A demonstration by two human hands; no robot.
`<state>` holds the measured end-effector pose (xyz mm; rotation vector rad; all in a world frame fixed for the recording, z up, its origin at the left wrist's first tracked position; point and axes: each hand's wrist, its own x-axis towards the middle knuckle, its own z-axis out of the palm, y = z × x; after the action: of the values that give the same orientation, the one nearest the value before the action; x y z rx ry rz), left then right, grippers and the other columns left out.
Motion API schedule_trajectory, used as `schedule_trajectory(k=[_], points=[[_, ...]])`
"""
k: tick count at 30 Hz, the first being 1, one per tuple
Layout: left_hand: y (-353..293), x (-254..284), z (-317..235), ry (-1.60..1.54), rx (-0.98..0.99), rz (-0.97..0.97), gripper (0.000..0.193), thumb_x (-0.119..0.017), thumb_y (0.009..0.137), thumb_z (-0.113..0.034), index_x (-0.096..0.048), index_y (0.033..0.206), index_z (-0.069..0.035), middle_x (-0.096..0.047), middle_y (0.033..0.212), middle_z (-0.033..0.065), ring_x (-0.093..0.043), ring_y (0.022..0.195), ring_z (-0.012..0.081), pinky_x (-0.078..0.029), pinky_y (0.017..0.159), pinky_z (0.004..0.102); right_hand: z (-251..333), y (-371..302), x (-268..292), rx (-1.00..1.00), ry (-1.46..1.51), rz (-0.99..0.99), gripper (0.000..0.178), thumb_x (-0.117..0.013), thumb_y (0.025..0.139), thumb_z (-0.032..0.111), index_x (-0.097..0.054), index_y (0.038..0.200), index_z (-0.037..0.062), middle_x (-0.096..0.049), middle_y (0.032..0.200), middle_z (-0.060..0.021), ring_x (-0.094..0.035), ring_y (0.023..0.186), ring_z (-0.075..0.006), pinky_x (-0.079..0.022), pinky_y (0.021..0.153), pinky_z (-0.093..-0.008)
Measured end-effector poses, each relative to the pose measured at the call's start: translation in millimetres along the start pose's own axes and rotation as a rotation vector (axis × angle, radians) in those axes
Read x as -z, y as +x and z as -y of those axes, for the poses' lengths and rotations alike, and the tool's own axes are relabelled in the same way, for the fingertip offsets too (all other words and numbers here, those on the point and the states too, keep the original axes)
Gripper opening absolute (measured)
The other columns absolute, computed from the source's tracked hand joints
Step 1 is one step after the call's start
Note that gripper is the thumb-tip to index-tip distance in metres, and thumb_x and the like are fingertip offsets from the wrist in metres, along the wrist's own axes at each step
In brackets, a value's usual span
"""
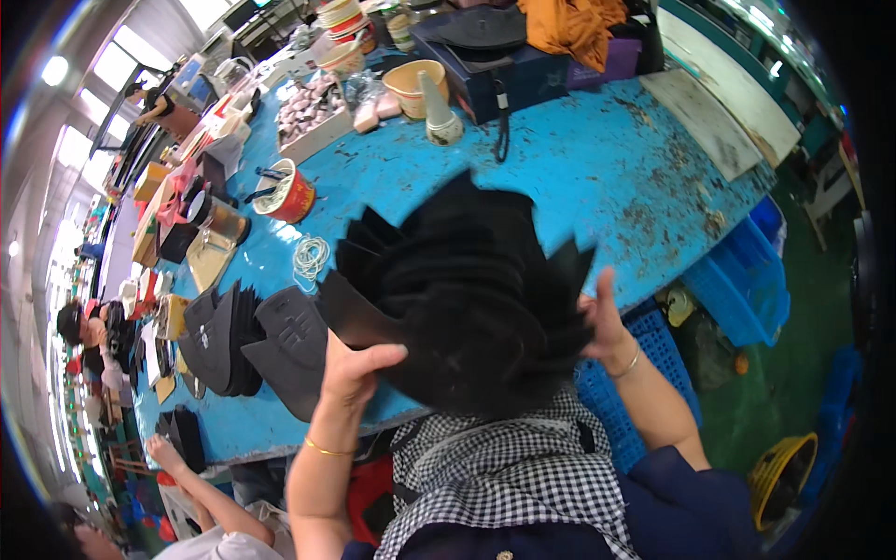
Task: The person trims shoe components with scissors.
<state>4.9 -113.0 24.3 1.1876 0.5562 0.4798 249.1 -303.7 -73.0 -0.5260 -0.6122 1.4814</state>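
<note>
Between my two hands, above the near edge of the blue table, is a thick stack of black cut pieces [467, 299], fanned unevenly with pointed ends sticking out and slightly blurred. My left hand [355, 369] grips its left side, thumb on the top face and the other fingers hidden beneath. At the right side my right hand [605, 327] holds the edge with its thumb raised; its fingers are partly hidden behind the stack. Left of my left hand lie a flat black piece with a cutout pattern [289, 345] and a pile of similar black pieces [222, 341].
On the blue table [579, 168] are a red tub [285, 193], a loop of cord [310, 257], a box of small pinkish blocks [313, 117], a tan bowl [415, 86] and a dark blue box [499, 79]. Blue crates [742, 280] stand right. A co-worker's arm [210, 499] shows lower left.
</note>
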Motion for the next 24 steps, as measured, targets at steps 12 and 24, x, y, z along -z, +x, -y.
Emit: schedule_trajectory(k=[12, 24], points=[[23.0, 23.5, 76.6, 0.590, -0.626, -0.050, 0.114, -0.088, 0.066, -0.003, -0.012, 0.152, -0.006, -0.055, 0.132, 0.0106, -0.058, 0.117, 0.0241, -0.049, 0.101, 0.0392, 29.3, 39.0, -17.3, 0.430, -0.720, -0.168, 0.130, -0.094, 0.062, 0.007, -0.007, 0.158, 0.0111, -0.040, 0.152, -0.0124, -0.050, 0.129, -0.0213, -0.043, 0.109, -0.0392], [22.9, -9.9, 88.4, 0.249, -0.613, -0.066, 0.132, -0.086, 0.073, -0.011, 0.017, 0.155, -0.010, -0.055, 0.131, 0.0089, -0.054, 0.123, 0.0184, -0.029, 0.118, 0.0439, 29.9, 35.6, -46.2, 0.710, -0.763, -0.400, 0.090, -0.085, 0.074, 0.024, -0.033, 0.147, 0.0111, -0.037, 0.153, -0.0192, -0.047, 0.134, -0.0311, -0.040, 0.111, -0.0446]])
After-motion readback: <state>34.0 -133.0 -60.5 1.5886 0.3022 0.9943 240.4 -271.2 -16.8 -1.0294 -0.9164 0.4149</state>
